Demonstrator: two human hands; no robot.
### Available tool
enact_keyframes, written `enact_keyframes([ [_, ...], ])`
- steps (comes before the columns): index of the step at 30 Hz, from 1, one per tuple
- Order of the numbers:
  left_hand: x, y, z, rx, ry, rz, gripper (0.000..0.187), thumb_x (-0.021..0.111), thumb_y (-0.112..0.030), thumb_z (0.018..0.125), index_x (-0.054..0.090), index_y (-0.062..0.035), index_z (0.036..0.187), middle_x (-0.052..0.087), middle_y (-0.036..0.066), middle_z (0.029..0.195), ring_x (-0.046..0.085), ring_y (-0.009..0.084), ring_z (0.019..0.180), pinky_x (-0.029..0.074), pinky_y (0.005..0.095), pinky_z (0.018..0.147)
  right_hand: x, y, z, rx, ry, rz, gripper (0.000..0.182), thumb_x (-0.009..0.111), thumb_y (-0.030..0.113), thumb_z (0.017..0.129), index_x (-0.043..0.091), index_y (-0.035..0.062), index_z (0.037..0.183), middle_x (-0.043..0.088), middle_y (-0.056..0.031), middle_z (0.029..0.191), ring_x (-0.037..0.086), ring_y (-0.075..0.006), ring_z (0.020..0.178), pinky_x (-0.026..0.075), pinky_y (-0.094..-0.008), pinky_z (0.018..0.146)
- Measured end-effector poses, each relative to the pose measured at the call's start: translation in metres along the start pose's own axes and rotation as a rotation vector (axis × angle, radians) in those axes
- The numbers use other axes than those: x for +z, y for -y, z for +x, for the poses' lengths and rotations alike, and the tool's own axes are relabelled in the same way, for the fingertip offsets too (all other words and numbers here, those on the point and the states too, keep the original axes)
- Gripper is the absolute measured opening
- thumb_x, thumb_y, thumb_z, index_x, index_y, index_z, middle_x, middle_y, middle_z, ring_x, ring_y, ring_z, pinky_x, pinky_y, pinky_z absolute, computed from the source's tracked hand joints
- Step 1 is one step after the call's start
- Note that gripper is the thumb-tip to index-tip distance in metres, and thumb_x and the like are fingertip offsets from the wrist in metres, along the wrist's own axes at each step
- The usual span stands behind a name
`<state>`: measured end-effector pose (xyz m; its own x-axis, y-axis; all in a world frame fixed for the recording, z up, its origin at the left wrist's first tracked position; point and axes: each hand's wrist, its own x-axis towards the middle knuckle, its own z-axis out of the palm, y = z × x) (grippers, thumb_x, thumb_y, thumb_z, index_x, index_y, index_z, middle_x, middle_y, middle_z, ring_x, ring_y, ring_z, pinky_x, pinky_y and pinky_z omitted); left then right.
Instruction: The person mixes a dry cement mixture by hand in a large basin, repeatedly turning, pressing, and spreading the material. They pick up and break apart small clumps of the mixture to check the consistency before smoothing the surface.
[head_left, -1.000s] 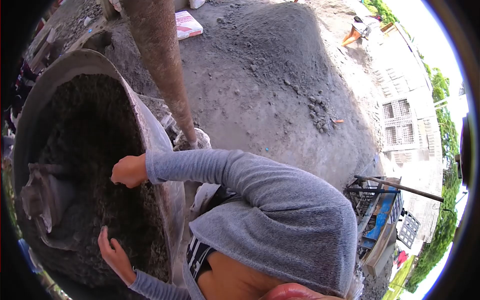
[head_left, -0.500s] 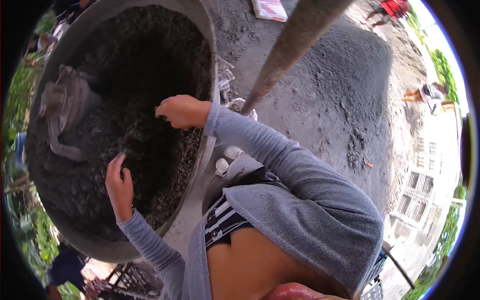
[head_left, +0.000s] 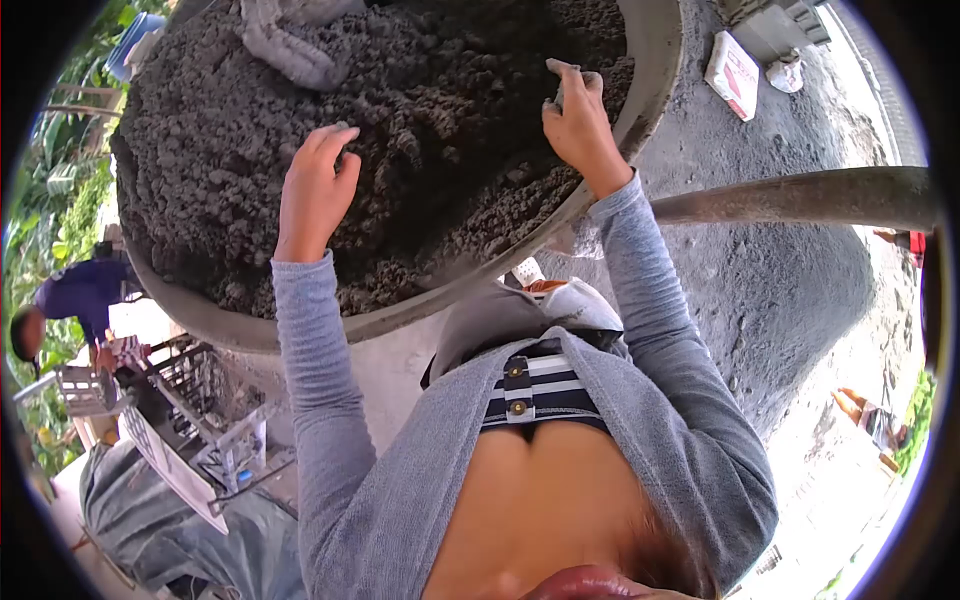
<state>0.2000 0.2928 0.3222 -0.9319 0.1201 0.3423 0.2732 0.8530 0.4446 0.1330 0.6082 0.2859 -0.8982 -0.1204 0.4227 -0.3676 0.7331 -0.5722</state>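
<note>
A large round metal pan holds dark grey, crumbly damp material. Over its near left part is my left hand, thumb and fingers apart, with nothing visible in it. My right hand is above the material near the pan's right rim. Its fingers are spread and dusted grey; whether a small bit of material sits between them is unclear. A grey-coated metal arm rises from the material at the top, beyond my left hand.
A thick pole crosses the right side. Beyond it lies a grey heap, with a white and red bag farther up. A person in dark blue bends at the left, near metal frames and a grey-green tarp.
The view has turned, and the pan now sits higher in it. My hands are farther apart, the right one now near the rim with its fingers more spread.
</note>
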Motion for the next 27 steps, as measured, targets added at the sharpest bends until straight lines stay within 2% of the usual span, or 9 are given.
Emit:
enact_keyframes([
  [5,-0.012,0.000,-0.006,-0.024,-0.003,0.013,0.026,0.055,-0.010,0.085,0.065,-0.0046,0.109,0.061,0.014,0.114,0.059,0.0325,0.102,0.048,0.0387,0.086,-0.002,0.016,-0.002,0.067,0.158,0.099,0.054,0.064,0.004,0.082,0.042,0.0017,0.132,0.060,-0.0163,0.090,0.060,-0.0328,0.083,0.048,-0.0435,0.077],
  [9,-0.024,-0.002,-0.010,-0.053,0.007,0.001,0.027,0.055,-0.009,0.085,0.065,-0.0046,0.109,0.061,0.014,0.114,0.060,0.0321,0.101,0.049,0.0388,0.085,0.002,0.025,-0.002,0.048,0.112,0.083,0.051,0.066,0.006,0.083,0.044,0.0008,0.129,0.063,-0.0160,0.090,0.062,-0.0337,0.082,0.050,-0.0427,0.076],
  [12,-0.028,0.000,-0.011,-0.025,-0.025,0.003,0.027,0.055,-0.008,0.085,0.065,-0.0055,0.110,0.061,0.014,0.115,0.061,0.0309,0.096,0.050,0.0376,0.081,-0.002,0.035,-0.002,0.154,0.167,0.143,0.044,0.066,0.005,0.078,0.050,-0.0004,0.119,0.061,-0.0231,0.096,0.059,-0.0408,0.093,0.048,-0.0426,0.082],
  [15,-0.036,-0.006,-0.012,-0.008,-0.105,-0.003,0.028,0.056,-0.008,0.086,0.066,-0.0075,0.111,0.061,0.013,0.115,0.062,0.0267,0.086,0.051,0.0358,0.075,-0.003,0.036,-0.004,0.025,0.158,0.063,0.040,0.067,0.006,0.078,0.056,0.0026,0.116,0.061,-0.0200,0.095,0.059,-0.0387,0.094,0.048,-0.0410,0.082],
  [17,-0.051,-0.012,-0.009,-0.025,-0.145,-0.012,0.028,0.056,-0.007,0.086,0.066,-0.0087,0.112,0.062,0.012,0.116,0.062,0.0240,0.081,0.051,0.0349,0.071,-0.005,0.037,-0.002,-0.025,0.069,0.002,0.041,0.067,0.005,0.081,0.058,0.0054,0.120,0.062,-0.0165,0.104,0.061,-0.0302,0.091,0.049,-0.0369,0.082],
  [19,-0.069,-0.016,-0.008,0.165,-0.359,0.043,0.030,0.057,-0.008,0.087,0.066,-0.0110,0.115,0.061,0.012,0.119,0.060,0.0189,0.073,0.050,0.0331,0.063,-0.009,0.036,0.001,-0.040,0.046,0.041,0.042,0.067,0.005,0.081,0.058,0.0051,0.121,0.062,-0.0162,0.103,0.062,-0.0294,0.091,0.049,-0.0366,0.082],
  [22,-0.108,-0.027,-0.010,0.187,-0.446,0.059,0.030,0.057,-0.008,0.087,0.066,-0.0109,0.116,0.061,0.014,0.121,0.062,0.0190,0.078,0.049,0.0310,0.059,-0.011,0.036,0.002,0.011,-0.022,0.122,0.039,0.068,0.005,0.080,0.059,0.0045,0.118,0.064,-0.0149,0.099,0.064,-0.0278,0.088,0.050,-0.0357,0.079],
  [24,-0.134,-0.029,-0.013,0.267,-0.555,0.109,0.029,0.055,-0.008,0.088,0.067,-0.0096,0.114,0.063,0.012,0.120,0.065,0.0214,0.090,0.050,0.0302,0.062,-0.011,0.037,0.000,0.055,-0.013,0.171,0.038,0.069,0.006,0.079,0.059,0.0044,0.116,0.066,-0.0152,0.094,0.066,-0.0282,0.086,0.051,-0.0352,0.077],
  [27,-0.159,-0.033,-0.027,0.129,-0.563,0.130,0.036,0.053,-0.004,0.085,0.064,-0.0062,0.119,0.062,0.011,0.121,0.058,0.0235,0.113,0.043,0.0346,0.096,-0.013,0.039,0.000,0.075,0.044,0.186,0.034,0.068,0.006,0.081,0.060,0.0033,0.114,0.067,-0.0148,0.099,0.066,-0.0278,0.089,0.051,-0.0349,0.080],
])
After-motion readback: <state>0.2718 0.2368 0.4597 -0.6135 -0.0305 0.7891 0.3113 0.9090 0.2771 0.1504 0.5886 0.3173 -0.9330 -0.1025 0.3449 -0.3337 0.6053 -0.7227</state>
